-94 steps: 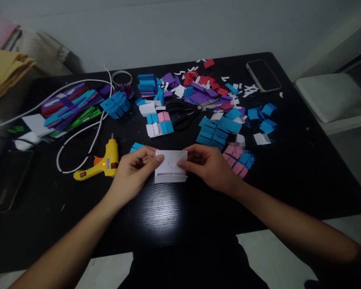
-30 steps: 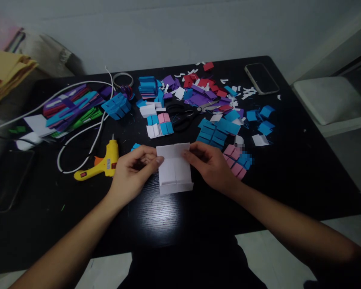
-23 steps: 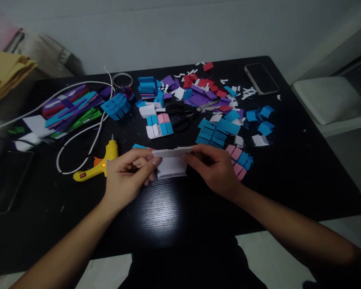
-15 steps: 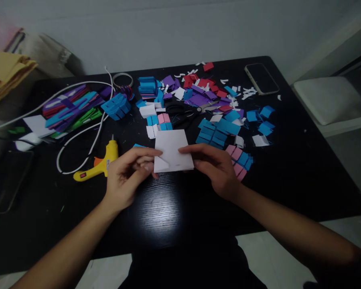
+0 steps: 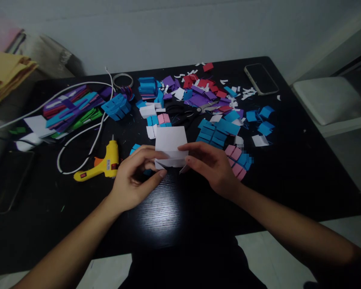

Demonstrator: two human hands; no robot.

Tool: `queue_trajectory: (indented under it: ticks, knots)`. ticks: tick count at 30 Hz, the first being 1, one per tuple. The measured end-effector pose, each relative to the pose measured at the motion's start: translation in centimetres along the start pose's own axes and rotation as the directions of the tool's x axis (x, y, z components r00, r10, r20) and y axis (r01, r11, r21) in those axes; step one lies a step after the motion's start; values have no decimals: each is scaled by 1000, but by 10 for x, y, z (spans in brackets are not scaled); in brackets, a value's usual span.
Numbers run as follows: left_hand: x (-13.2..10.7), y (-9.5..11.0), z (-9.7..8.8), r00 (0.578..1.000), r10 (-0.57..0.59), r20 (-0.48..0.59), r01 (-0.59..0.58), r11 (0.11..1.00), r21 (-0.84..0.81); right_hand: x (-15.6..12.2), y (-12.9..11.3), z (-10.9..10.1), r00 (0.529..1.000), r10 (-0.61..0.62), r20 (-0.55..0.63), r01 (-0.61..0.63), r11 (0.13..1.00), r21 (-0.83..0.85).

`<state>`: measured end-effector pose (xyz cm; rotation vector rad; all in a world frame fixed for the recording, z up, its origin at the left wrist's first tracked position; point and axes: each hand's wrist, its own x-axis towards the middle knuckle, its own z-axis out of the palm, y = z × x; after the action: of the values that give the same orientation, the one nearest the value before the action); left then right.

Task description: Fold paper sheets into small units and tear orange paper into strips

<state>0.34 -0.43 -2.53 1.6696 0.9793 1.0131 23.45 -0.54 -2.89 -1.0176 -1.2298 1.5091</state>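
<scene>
A smooth, plain grey wall (image 5: 180, 36) backs the work area. In front of it stands one black table (image 5: 243, 216) with a fine-grained, glossy top that reflects a patch of light. One pale, cushioned seat (image 5: 327, 98) is at the right.

Two bare hands are over the table's middle, apart from each other. The left hand (image 5: 135, 180) grips the left edge of the white paper (image 5: 171, 140), index finger on top and other fingers beneath; its thumb is by the lower edge. The right hand (image 5: 215, 166) grips the right edge, index finger on the face and thumb at the lower corner.

The paper is folded, flat-faced and nearly square. Its upper panel points away from the person, toward the wall; its crease runs left to right. The long axis cannot be told with certainty.

A heap of coloured paper strips (image 5: 72, 106) lies at the far left, near a looped white cord (image 5: 58, 156). One yellow plastic glue gun (image 5: 110, 160) lies beside the left hand, nozzle toward the wall. One phone (image 5: 261, 79) lies at the far right corner. One pair of scissors (image 5: 200, 109) with black handles lies beyond the paper. Three folded blue pieces (image 5: 266, 128) lie toward the right.
</scene>
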Motion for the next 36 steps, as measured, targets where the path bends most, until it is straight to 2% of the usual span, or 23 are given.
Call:
queue_trajectory:
  ticks: [3, 6, 13, 18, 21, 25, 28, 31, 36]
  knots:
    - [1, 4, -4, 999, 15, 39, -18, 996, 83, 1, 0, -1, 999, -8, -39, 6, 999, -49]
    - [1, 7, -6, 998, 25, 56, -33, 988, 149, 0, 1, -1, 999, 25, -25, -26, 999, -27]
    - [0, 0, -3, 999, 18, 45, -22, 996, 89, 3, 7, 1, 1000, 14, 19, -16, 993, 115]
    - [2, -1, 1, 998, 32, 52, -37, 994, 104, 5, 9, 1, 1000, 2, 27, -6, 985, 170]
    - [2, -1, 0, 996, 30, 86, -40, 991, 126, 6, 8, -1, 1000, 15, 20, -18, 982, 186]
    - [1, -1, -2, 987, 44, 155, -80, 969, 234, 7, 8, -4, 999, 18, 37, -27, 972, 233]
    - [1, -1, -3, 984, 120, 131, -159, 926, 343, 6, 8, -3, 1000, 3, -1, -3, 988, 157]
    - [3, -1, -4, 977, 212, 38, -209, 889, 407, 4, 7, 1, 997, -41, -59, 42, 999, 10]
    - [6, 0, -3, 969, 233, -88, -187, 915, 358, 1, 2, 1, 991, -114, -64, 102, 981, -168]
